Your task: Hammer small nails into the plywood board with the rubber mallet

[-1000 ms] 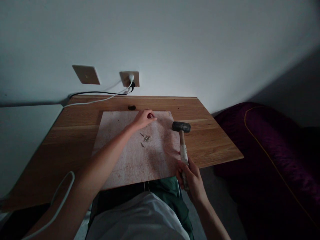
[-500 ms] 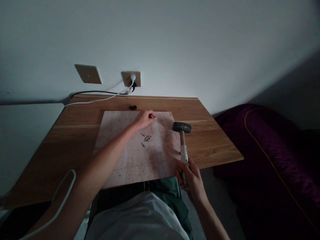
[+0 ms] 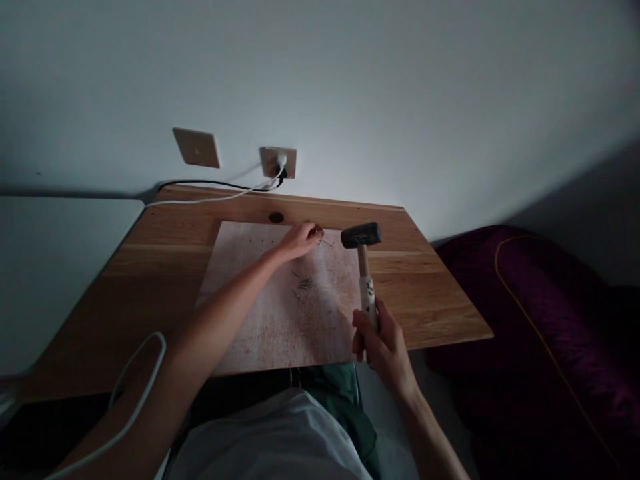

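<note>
My right hand [image 3: 387, 340] is wrapped round the pale, taped handle of a rubber mallet [image 3: 361, 235]. Its black head is up in front of the hand, over the right edge of a whitish, worn board [image 3: 265, 327]. Close to the board's far edge, my left hand [image 3: 301, 240] is closed in a pinch. A thin nail seems to be at its fingertips, mostly hidden, with small dark lines on the board beside it. Several loose nails [image 3: 304, 284] lie in a small pile on the board, nearer to me than the left hand.
Beneath the board is a wooden table [image 3: 420, 293] against the wall, with a round cable hole [image 3: 276, 217]. Plugs sit in a wall socket [image 3: 270, 157], and a white cable [image 3: 200, 201] runs left. A white panel [image 3: 60, 267] stands left; purple fabric [image 3: 550, 320] lies right.
The mallet has risen a little and its head tilts more. My left hand stays pinched near the board's far edge. The whole view has shifted slightly.
</note>
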`<act>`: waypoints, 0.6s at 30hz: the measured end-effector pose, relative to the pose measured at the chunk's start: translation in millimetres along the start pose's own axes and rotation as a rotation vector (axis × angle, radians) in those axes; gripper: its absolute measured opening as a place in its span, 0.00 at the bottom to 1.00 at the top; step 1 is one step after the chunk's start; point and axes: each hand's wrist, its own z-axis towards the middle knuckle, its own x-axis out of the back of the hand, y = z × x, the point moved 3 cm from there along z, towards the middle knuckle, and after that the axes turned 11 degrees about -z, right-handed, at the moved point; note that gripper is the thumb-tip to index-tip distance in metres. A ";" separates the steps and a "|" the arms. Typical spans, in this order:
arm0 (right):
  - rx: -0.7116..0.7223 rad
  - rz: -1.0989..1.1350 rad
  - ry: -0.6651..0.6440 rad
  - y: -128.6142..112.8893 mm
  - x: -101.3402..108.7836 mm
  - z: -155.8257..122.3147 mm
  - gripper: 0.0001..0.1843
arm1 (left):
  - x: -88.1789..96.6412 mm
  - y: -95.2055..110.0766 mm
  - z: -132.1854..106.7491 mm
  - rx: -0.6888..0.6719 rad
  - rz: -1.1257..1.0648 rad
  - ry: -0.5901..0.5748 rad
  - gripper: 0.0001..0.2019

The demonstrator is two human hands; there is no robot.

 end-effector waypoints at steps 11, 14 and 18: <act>0.222 -0.511 0.106 -3.3 -24.6 32.4 0.35 | 11.3 -3.0 5.7 0.033 -0.108 0.157 0.11; 0.206 -0.525 0.109 0.8 -27.8 31.8 0.36 | 10.0 -4.6 6.0 0.033 -0.078 0.159 0.11; 0.165 -0.499 0.166 -1.3 -21.6 29.6 0.39 | 6.5 -6.3 2.9 0.025 -0.044 0.080 0.10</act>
